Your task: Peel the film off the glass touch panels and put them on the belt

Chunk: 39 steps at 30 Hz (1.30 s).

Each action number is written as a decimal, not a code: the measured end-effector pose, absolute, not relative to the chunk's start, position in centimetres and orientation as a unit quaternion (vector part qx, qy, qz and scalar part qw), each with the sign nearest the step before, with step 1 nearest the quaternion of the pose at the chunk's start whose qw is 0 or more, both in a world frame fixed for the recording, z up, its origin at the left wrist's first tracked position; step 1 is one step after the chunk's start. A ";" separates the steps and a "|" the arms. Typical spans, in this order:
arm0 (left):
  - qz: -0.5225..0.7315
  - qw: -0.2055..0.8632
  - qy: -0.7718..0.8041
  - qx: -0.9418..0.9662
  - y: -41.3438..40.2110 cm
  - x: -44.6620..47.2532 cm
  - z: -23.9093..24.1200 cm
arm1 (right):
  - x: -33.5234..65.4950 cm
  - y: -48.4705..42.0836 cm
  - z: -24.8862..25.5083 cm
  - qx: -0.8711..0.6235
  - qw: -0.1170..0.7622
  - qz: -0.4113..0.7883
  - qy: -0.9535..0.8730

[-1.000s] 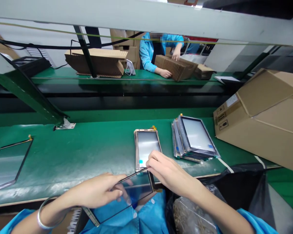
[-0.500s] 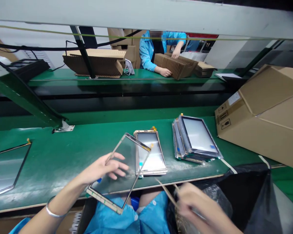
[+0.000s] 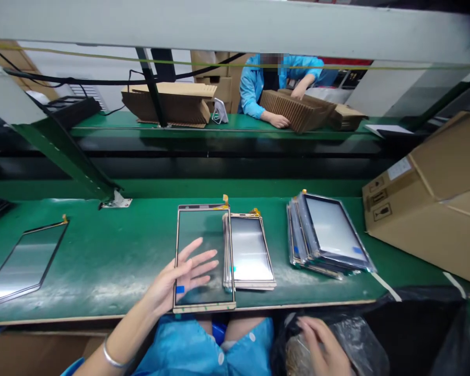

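Observation:
My left hand holds a see-through touch panel upright by its left edge. The thumb is in front of that edge, and the spread fingers show through the glass. An orange flex tab tops the panel, and a small blue tab sits low on its left side. Beside it, partly covered, lies a stack of framed panels. My right hand is low over a black plastic bag, thumb and fingers pinched together. What they hold, if anything, I cannot make out.
Plastic-wrapped panels are stacked to the right, near a large cardboard box. Another panel lies at the left of the green bench. A green post rises there. Across the bench, a person handles cardboard dividers.
My left hand has turned the touch panel from tilted to upright. My right hand has moved lower over the bag, and the thin pale strips seen at it earlier no longer show.

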<state>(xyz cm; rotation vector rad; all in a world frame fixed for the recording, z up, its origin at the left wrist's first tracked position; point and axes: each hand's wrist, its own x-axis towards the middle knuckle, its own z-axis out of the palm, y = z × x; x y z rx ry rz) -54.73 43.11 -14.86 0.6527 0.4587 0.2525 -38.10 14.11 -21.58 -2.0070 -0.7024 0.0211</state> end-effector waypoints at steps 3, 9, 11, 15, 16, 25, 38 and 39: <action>0.128 0.912 0.212 0.328 41.2 -54.7 -14.5 | -40.2 19.0 -19.9 -0.758 0.547 0.087 -0.346; 0.191 0.901 0.221 0.320 39.7 -54.4 -13.7 | -42.5 23.9 -17.7 -0.721 0.580 0.110 -0.362; 0.209 0.896 0.226 0.320 39.7 -54.3 -13.7 | -42.8 23.8 -17.6 -0.720 0.582 0.090 -0.367; 0.220 0.887 0.229 0.335 39.5 -54.4 -13.9 | -42.8 23.8 -17.6 -0.724 0.569 0.066 -0.385; 0.221 0.885 0.228 0.341 39.4 -54.5 -13.9 | -42.7 23.9 -17.5 -0.726 0.563 0.065 -0.390; 0.229 0.855 0.213 0.414 39.4 -54.4 -15.1 | -43.9 25.3 -14.8 -0.708 0.497 0.093 -0.492; 0.132 0.925 0.173 0.312 38.9 -54.7 -15.8 | -35.9 25.2 -8.5 -0.572 0.651 -0.450 -0.216; 0.154 0.915 0.190 0.322 39.3 -54.8 -15.5 | -36.8 24.2 -10.2 -0.636 0.639 -0.352 -0.249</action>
